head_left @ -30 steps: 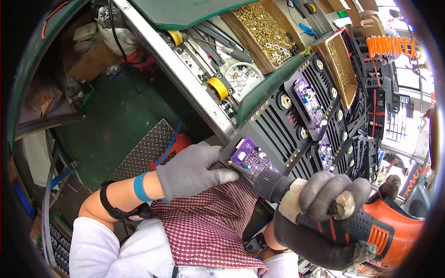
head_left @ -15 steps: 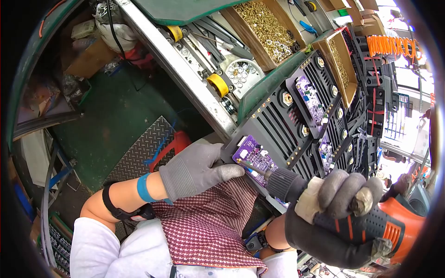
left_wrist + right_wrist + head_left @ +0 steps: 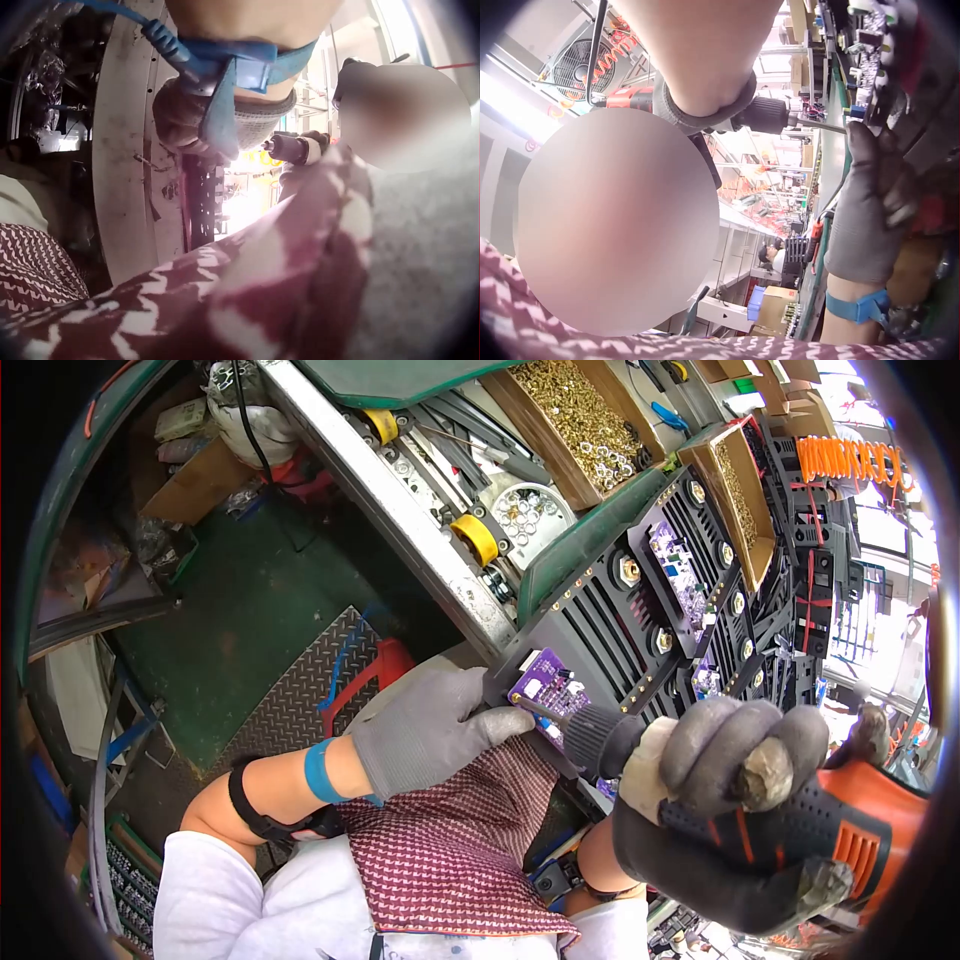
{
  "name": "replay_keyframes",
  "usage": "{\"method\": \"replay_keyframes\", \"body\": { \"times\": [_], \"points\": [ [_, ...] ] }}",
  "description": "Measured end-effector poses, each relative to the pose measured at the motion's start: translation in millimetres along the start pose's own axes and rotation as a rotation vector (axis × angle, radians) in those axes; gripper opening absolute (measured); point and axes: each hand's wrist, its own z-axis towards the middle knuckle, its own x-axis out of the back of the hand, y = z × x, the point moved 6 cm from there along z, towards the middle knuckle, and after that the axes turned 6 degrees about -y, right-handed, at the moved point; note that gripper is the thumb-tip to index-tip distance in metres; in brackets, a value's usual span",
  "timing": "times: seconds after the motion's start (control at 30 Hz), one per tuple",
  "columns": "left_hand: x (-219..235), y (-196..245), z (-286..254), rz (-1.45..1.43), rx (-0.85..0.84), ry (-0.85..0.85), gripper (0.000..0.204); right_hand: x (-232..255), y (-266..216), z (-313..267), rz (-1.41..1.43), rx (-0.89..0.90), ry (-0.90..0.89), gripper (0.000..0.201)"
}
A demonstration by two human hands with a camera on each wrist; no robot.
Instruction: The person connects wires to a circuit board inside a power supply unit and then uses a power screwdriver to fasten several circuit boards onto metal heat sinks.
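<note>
In the head view the gloved left hand point(image 3: 425, 732) grips the near corner of a black slotted panel point(image 3: 590, 622), its thumb beside a purple circuit board point(image 3: 548, 688). The gloved right hand point(image 3: 735, 810) is wrapped round an orange and black power driver point(image 3: 868, 830), fingers over the front of its body. The driver's bit point(image 3: 540, 708) reaches the board's edge close to the left thumb tip. In the right wrist view the bit point(image 3: 821, 126) ends at the left thumb, beside the board's components point(image 3: 866, 67). The left wrist view shows the driver's chuck point(image 3: 286, 148); the left fingertips are hidden there.
Another purple board point(image 3: 680, 575) sits on the panels. Beyond are a box of brass parts point(image 3: 578, 425), a narrower box point(image 3: 735, 500), a white dish of nuts point(image 3: 528, 520) and yellow rollers point(image 3: 474, 539). A metal bench edge point(image 3: 400, 510) runs beside the left hand.
The driver's bit has moved from the board's lower right side to its edge near the left thumb. The left hand has shifted slightly right, still gripping the panel.
</note>
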Motion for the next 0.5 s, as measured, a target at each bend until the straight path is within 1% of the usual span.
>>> {"method": "replay_keyframes", "body": {
  "times": [0.1,0.13,0.2,0.23,0.3,0.33,0.37,0.4,0.43,0.47,0.5],
  "points": [
    [2,6,-1,0.023,-0.009,-0.011,0.058,-1,-2,5,0.0,-0.009,-0.009,0.043],
    [1,5,-1,0.026,-0.008,-0.007,0.058,-3,4,7,0.002,-0.008,-0.012,0.045],
    [0,6,1,-0.034,-0.081,0.031,0.055,-3,-1,5,0.004,-0.002,-0.012,0.047],
    [-1,6,1,-0.027,-0.079,0.029,0.055,-3,-3,4,0.003,0.003,-0.01,0.048],
    [-1,9,0,-0.074,-0.127,0.064,0.04,-2,-12,-3,-0.005,0.019,-0.002,0.051],
    [1,11,-2,-0.064,-0.128,0.054,0.04,0,-20,-8,-0.012,0.028,0.005,0.052],
    [4,5,-6,0.063,0.025,-0.013,0.039,10,-39,-18,-0.021,0.039,0.014,0.053],
    [7,1,-12,0.196,0.176,-0.081,0.038,12,-45,-22,-0.034,0.054,0.026,0.054],
    [12,8,-20,0.214,0.17,-0.1,0.038,17,-63,-38,-0.26,0.075,0.098,0.052],
    [9,12,-29,0.185,0.227,-0.221,0.036,16,-74,-52,-0.276,0.09,0.118,0.052],
    [2,15,-32,0.158,0.287,-0.344,0.035,27,-89,-72,-0.356,0.159,0.343,0.052]
  ]
}}
